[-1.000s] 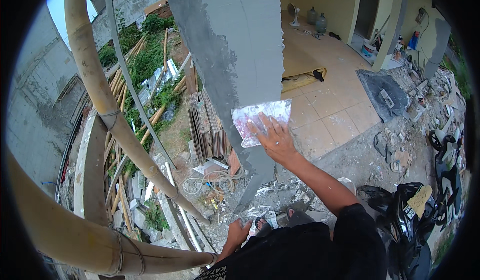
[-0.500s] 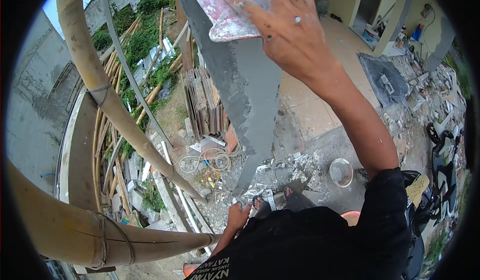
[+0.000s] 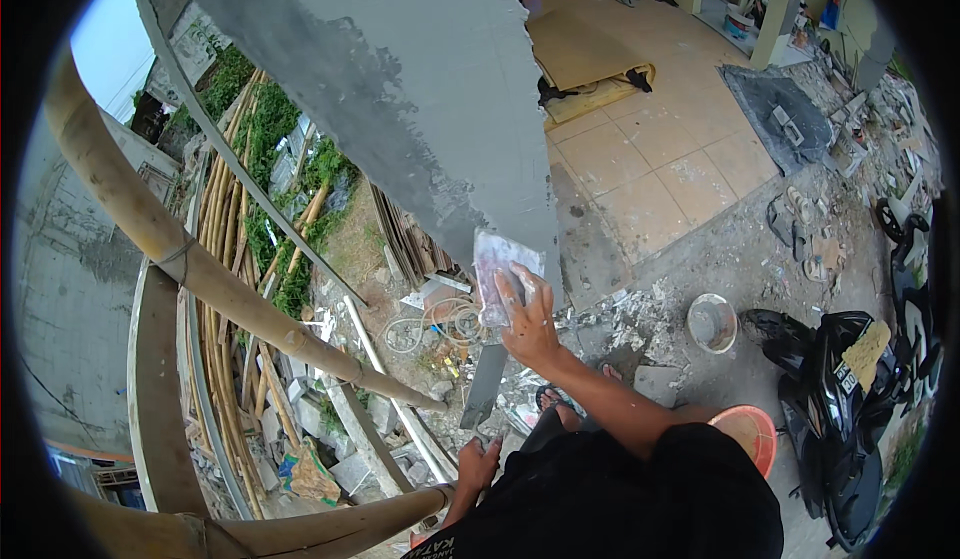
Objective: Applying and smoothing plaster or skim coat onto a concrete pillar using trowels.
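Note:
A grey plastered pillar (image 3: 440, 69) rises in front of me, with a smooth pale band beside a darker, rougher one. My right hand (image 3: 530, 321) presses a flat pink-and-white pad (image 3: 495, 277), smeared with plaster, against its lower part. The fingers of that hand spread over the back of the pad; the pad's exact kind is unclear. Low beside my body, my left hand (image 3: 478, 464) is closed, its fingers curled with the thumb on top. Whatever it may hold is hidden.
Bamboo poles (image 3: 250, 319) cross at the left, close to me. Rubble and a coiled hose (image 3: 430, 327) lie below. To the right are a white bucket (image 3: 712, 322), an orange-red bucket (image 3: 748, 437) and a black motorcycle (image 3: 835, 409). Tiled floor (image 3: 640, 174) stretches behind the pillar.
My right hand has brought the pad down from high on the pillar to its lower part. The view has shifted, showing more plastered surface and the motorcycle. My left hand stays closed and low.

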Demonstrator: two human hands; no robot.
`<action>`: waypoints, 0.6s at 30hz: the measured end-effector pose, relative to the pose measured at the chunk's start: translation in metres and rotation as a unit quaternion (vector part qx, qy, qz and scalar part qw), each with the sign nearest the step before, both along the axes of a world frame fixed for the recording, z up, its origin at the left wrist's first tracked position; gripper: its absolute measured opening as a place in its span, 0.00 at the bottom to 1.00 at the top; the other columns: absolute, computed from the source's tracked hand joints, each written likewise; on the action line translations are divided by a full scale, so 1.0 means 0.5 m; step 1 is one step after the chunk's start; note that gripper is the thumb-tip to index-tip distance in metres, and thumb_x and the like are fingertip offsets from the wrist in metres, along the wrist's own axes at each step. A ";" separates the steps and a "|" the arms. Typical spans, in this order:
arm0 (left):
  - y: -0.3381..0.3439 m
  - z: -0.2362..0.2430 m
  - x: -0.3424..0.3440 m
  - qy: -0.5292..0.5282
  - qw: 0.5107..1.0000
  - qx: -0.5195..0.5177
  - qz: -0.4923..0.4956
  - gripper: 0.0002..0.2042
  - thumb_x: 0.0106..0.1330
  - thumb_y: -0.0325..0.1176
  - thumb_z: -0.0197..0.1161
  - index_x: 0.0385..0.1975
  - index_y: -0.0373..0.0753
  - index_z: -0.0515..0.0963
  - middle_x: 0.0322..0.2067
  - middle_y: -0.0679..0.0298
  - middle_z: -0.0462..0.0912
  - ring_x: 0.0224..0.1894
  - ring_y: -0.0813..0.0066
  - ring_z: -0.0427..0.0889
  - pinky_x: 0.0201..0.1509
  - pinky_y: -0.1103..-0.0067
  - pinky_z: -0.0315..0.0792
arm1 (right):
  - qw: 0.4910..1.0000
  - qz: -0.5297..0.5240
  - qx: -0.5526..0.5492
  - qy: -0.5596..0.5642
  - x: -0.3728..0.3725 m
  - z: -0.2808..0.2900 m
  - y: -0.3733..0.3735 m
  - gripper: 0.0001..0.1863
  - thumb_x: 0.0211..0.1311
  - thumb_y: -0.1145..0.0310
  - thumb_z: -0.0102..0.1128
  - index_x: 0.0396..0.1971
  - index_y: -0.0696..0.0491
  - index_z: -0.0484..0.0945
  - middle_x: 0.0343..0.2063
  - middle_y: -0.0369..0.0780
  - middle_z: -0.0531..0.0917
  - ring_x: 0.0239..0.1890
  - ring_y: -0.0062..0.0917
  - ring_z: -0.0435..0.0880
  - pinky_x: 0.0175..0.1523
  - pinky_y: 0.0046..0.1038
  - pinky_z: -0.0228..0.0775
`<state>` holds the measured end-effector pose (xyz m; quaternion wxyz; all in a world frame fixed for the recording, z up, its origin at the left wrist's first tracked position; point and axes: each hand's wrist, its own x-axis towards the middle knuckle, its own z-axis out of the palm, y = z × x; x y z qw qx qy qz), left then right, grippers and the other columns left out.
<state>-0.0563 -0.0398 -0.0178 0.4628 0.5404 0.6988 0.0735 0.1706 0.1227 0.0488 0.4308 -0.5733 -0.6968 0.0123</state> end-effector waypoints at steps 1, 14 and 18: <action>0.000 0.007 -0.003 0.000 1.000 -0.007 0.002 0.23 0.61 0.48 0.62 0.18 0.31 0.71 0.14 0.55 0.77 0.17 0.70 0.78 0.22 0.72 0.71 | 0.996 -0.047 0.030 0.073 -0.017 -0.008 -0.002 0.37 0.45 0.77 0.60 0.62 0.56 0.63 0.57 0.51 0.63 0.56 0.47 0.64 0.60 0.45 0.57; -0.003 0.015 -0.036 0.024 0.997 -0.069 0.034 0.20 0.63 0.45 0.61 0.17 0.34 0.70 0.14 0.59 0.75 0.16 0.74 0.75 0.22 0.75 0.69 | 0.959 -0.226 0.107 0.131 -0.168 -0.031 0.141 0.42 0.37 0.82 0.55 0.61 0.67 0.56 0.56 0.59 0.57 0.56 0.51 0.62 0.58 0.52 0.54; -0.009 0.020 -0.038 0.032 0.996 -0.078 0.040 0.20 0.64 0.45 0.61 0.19 0.33 0.70 0.15 0.59 0.76 0.17 0.74 0.75 0.22 0.75 0.69 | 0.925 -0.123 0.043 0.356 -0.173 -0.027 0.070 0.41 0.43 0.82 0.53 0.63 0.65 0.52 0.55 0.58 0.59 0.56 0.54 0.62 0.61 0.50 0.53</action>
